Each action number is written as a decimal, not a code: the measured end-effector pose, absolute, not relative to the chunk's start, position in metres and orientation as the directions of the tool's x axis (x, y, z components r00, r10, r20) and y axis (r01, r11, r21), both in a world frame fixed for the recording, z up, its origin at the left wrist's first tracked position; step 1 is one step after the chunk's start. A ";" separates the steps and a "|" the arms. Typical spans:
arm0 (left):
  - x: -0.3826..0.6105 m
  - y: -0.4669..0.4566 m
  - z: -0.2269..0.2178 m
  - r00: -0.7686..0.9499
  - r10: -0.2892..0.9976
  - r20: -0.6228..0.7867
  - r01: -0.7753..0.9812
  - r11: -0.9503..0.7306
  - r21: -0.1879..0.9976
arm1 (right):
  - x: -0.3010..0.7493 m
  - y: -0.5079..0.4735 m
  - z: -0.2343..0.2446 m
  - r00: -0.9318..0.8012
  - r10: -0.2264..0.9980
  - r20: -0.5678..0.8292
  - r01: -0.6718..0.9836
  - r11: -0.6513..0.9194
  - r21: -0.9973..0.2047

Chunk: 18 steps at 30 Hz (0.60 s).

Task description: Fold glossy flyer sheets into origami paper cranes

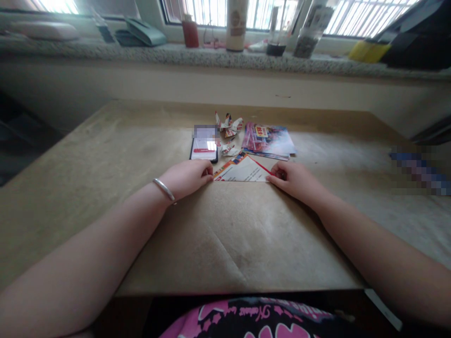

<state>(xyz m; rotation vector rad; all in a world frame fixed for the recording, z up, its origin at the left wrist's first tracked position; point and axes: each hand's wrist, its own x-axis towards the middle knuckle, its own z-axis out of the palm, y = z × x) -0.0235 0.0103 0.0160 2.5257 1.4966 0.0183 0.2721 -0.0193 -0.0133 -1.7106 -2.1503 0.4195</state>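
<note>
A sheet of printed paper (243,170), folded into a triangle with its point facing away from me, lies on the table. My left hand (190,177) pinches its left corner between thumb and fingers. At the opposite corner, my right hand (289,178) grips the paper in the same way. Just beyond my left hand lies a phone (204,148) with its screen lit. Folded paper figures (229,126) made of printed paper stand behind the triangle. To their right rests a stack of colourful leaflets (269,141).
The table (197,249) has a brownish covering with a crease near its front edge. Behind it, a stone windowsill (141,54) carries a red bottle (190,32), a tall container (236,26) and other items. A blurred blue item (421,171) lies at the far right.
</note>
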 end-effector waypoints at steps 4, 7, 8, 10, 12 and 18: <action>-0.028 0.013 0.018 0.520 0.841 -0.152 0.845 -0.481 0.233 | 0.282 -0.020 -0.016 -0.316 0.936 0.157 0.786 0.351 -0.509; -0.030 0.012 0.021 0.600 0.789 -0.128 0.794 -0.569 0.215 | 0.288 -0.021 -0.016 -0.389 0.900 0.193 0.742 0.431 -0.514; -0.030 0.012 0.021 0.620 0.778 -0.105 0.779 -0.593 0.204 | 0.289 -0.021 -0.015 -0.406 0.886 0.223 0.733 0.461 -0.500; -0.030 0.010 0.023 0.650 0.758 -0.056 0.754 -0.634 0.175 | 0.289 -0.024 -0.014 -0.440 0.849 0.292 0.713 0.528 -0.460; -0.029 0.009 0.024 0.687 0.726 -0.007 0.719 -0.679 0.147 | 0.286 -0.027 -0.012 -0.491 0.794 0.358 0.678 0.606 -0.417; -0.030 0.013 0.018 0.806 0.577 0.134 0.566 -0.817 0.111 | 0.279 -0.031 -0.010 -0.644 0.677 0.357 0.571 0.735 -0.365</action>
